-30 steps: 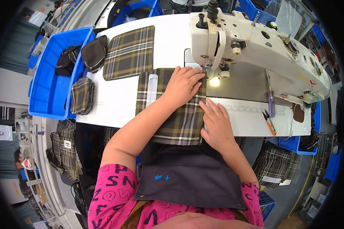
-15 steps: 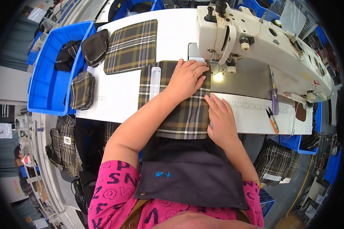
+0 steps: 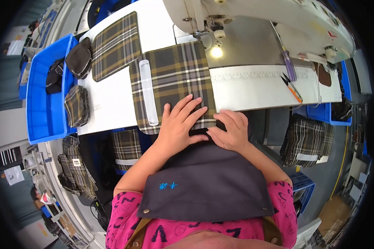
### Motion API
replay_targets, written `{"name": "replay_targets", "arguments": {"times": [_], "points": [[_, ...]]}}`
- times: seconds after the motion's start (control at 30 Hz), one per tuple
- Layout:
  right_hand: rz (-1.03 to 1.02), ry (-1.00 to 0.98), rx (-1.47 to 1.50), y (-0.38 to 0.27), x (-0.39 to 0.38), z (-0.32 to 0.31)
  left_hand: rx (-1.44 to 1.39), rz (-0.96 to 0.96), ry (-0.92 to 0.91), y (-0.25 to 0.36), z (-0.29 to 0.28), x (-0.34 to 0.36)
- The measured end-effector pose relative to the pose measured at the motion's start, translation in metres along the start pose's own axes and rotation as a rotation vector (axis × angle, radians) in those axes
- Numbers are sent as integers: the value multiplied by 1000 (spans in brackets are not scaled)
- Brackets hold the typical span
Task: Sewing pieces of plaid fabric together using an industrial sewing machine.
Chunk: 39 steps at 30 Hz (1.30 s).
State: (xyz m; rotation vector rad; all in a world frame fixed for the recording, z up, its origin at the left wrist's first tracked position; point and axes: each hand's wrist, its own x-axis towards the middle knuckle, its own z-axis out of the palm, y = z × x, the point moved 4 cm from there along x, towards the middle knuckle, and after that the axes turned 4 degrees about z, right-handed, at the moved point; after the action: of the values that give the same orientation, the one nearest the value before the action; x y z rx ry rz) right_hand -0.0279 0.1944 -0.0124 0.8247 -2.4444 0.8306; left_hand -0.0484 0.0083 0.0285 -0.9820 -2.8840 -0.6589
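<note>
A brown plaid fabric piece (image 3: 174, 79) with a white strip along its left side lies on the white sewing table (image 3: 253, 91), its far edge under the sewing machine's (image 3: 278, 16) needle. My left hand (image 3: 178, 124) lies flat on the piece's near edge, fingers spread. My right hand (image 3: 230, 130) pinches the fabric's near right corner at the table's front edge. A dark apron covers my lap below both hands.
A second plaid piece (image 3: 114, 45) lies at the table's far left. A blue bin (image 3: 41, 120) at the left holds dark and plaid pouches. Scissors (image 3: 291, 87) rest on the table at the right. Plaid pieces (image 3: 305, 141) are stacked lower right and hang lower left.
Both hands have drawn back from beside the needle to the fabric's near edge. The view has shifted nearer, so the plaid piece shows almost whole.
</note>
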Motion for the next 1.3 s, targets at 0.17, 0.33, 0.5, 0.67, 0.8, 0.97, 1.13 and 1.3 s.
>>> {"name": "replay_targets", "arguments": {"times": [0.17,0.33,0.5,0.67,0.8,0.97,1.13,1.3], "points": [[818,-287,626,21,-30,28,3,29,123,-2,5,-12],[1039,-407,1372,6,-17,48,60,123,274,4,13,-18],[960,-441,1264,5,-13,42,113,210,379,11,13,-16],[897,-444,1180,1,-9,35,146,206,401,12,13,-19],[877,-455,1186,1,-9,34,155,205,401,13,13,-19],[835,-465,1226,1,-8,32,131,194,386,16,13,-18],[760,-418,1239,2,-16,35,154,215,412,14,14,-17],[340,3,340,11,-6,-7,193,225,431,14,12,-15]]}}
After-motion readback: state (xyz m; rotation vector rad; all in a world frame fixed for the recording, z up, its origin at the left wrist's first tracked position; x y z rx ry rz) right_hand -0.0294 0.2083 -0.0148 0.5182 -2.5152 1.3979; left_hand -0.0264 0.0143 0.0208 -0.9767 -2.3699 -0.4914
